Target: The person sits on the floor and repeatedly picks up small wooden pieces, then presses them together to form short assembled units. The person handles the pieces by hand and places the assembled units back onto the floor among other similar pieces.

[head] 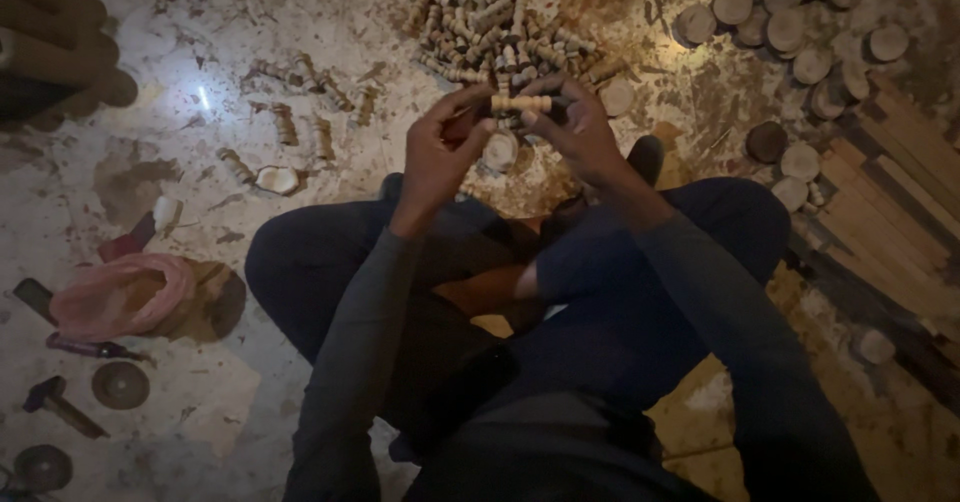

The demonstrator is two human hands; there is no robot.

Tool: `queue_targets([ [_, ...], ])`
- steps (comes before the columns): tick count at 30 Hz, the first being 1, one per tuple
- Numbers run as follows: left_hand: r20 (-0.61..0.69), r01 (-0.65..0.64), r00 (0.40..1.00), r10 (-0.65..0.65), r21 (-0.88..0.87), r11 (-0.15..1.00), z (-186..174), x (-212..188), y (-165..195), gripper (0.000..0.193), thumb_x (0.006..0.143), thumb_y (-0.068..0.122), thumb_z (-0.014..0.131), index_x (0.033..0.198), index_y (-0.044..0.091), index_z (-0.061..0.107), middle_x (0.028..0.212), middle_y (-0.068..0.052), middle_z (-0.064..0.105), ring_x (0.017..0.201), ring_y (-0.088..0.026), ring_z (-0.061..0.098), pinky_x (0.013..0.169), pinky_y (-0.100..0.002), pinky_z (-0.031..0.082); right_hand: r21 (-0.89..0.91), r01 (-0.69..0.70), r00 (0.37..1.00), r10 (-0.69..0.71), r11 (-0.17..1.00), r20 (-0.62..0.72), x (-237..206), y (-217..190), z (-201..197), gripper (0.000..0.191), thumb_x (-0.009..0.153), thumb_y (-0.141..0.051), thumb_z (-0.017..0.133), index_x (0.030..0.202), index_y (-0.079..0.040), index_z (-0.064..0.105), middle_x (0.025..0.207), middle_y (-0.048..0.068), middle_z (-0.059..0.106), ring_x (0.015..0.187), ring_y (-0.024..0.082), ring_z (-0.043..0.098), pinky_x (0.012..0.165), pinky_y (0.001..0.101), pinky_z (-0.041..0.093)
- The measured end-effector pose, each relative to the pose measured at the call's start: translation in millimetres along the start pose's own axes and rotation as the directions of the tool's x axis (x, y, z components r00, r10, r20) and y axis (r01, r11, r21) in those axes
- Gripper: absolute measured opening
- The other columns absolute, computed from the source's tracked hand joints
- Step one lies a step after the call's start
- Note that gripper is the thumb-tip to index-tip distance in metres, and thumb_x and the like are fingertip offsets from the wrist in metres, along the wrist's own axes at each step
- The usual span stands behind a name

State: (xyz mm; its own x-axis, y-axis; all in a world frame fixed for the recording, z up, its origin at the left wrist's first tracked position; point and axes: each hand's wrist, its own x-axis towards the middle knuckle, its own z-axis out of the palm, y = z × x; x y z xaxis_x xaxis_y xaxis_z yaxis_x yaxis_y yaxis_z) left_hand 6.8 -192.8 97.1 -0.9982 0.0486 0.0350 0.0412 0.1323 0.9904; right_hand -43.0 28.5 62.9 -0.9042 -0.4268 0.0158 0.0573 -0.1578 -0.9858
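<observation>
seen from above, a seated person's left hand [440, 147] and right hand [580, 127] pinch a small turned wooden spindle [520, 104] by its ends above a pile of spindles [495, 32]; that fingertip hold looks liable to slip, dropping it among them.

left hand [440, 152]: raised in front of the body, back toward the camera, fingers curled inward, thumb and fingertips closed at the left end of the grip
right hand [578, 132]: level with the left, fingers bent, thumb and forefinger pinched at the right end of the grip
hands together: close, fingertips nearly meeting across the grip
forearms: in dark grey sleeves, rising from below and converging toward the grip
wrists: bare below the cuffs, bent slightly inward
legs: folded, knees spread to either side beneath the grip
</observation>
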Motion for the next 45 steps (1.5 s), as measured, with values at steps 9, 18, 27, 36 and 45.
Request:
queue_targets([
  [9, -0.036, -0.091, 0.995, 0.094, 0.078, 0.993, 2, 0, -1, 0.029, 0.106, 0.021, 0.07, 0.133, 0.008, 0.071, 0.112, -0.011, 0.076, 0.086, -0.015, 0.076, 0.076, -0.032, 0.066, -0.672, 0.252, 0.967, -0.204, 0.696, 0.152, -9, -14, 6, 0.03, 0.108, -0.01, 0.069, 0.135, -0.001, 0.064, 0.113, 0.013, 0.065, 0.095, 0.022, 0.066, 0.079, 0.0359, 0.055],
  [18, -0.115, -0.335, 0.899, 0.422, 0.439, 0.833, 9, -1, -1, 0.023, 0.102, 0.011, 0.076, 0.125, 0.008, 0.075, 0.114, -0.013, 0.076, 0.099, -0.027, 0.076, 0.076, -0.035, 0.064, -0.515, 0.073, 0.995, -0.03, 0.854, 0.091, -8, 1, 12, 0.023, 0.11, -0.019, 0.062, 0.122, 0.0, 0.064, 0.076, 0.005, 0.054, 0.063, 0.013, 0.048, 0.059, 0.0317, 0.039],
  [27, -0.131, -0.345, 0.893, 0.432, 0.417, 0.841, 5, -4, -8, 0.024, 0.099, 0.005, 0.076, 0.123, 0.004, 0.075, 0.11, -0.014, 0.075, 0.095, -0.026, 0.075, 0.077, -0.034, 0.063, -0.386, -0.006, 0.991, 0.058, 0.923, 0.123, -11, 33, 9, 0.038, 0.118, -0.034, 0.051, 0.102, -0.001, 0.06, 0.075, 0.001, 0.048, 0.067, 0.01, 0.045, 0.062, 0.0313, 0.04],
  [36, -0.247, -0.187, 0.951, 0.184, 0.014, 0.982, 7, -6, -29, 0.021, 0.101, 0.0, 0.071, 0.121, 0.001, 0.075, 0.092, -0.012, 0.075, 0.08, -0.015, 0.071, 0.071, -0.028, 0.058, -0.595, 0.114, 0.993, -0.068, 0.796, 0.099, -12, 8, 26, 0.033, 0.111, -0.028, 0.053, 0.129, -0.001, 0.058, 0.091, 0.008, 0.063, 0.077, 0.021, 0.061, 0.066, 0.0346, 0.049],
  [45, -0.141, -0.342, 0.903, 0.406, 0.335, 0.878, 7, -8, -15, 0.032, 0.093, -0.003, 0.075, 0.124, 0.005, 0.073, 0.112, -0.016, 0.074, 0.1, -0.027, 0.076, 0.076, -0.035, 0.064, -0.704, 0.146, 0.988, -0.074, 0.695, 0.133, -13, 12, 16, 0.027, 0.118, -0.024, 0.049, 0.109, 0.0, 0.057, 0.092, 0.014, 0.057, 0.082, 0.026, 0.06, 0.076, 0.0405, 0.048],
])
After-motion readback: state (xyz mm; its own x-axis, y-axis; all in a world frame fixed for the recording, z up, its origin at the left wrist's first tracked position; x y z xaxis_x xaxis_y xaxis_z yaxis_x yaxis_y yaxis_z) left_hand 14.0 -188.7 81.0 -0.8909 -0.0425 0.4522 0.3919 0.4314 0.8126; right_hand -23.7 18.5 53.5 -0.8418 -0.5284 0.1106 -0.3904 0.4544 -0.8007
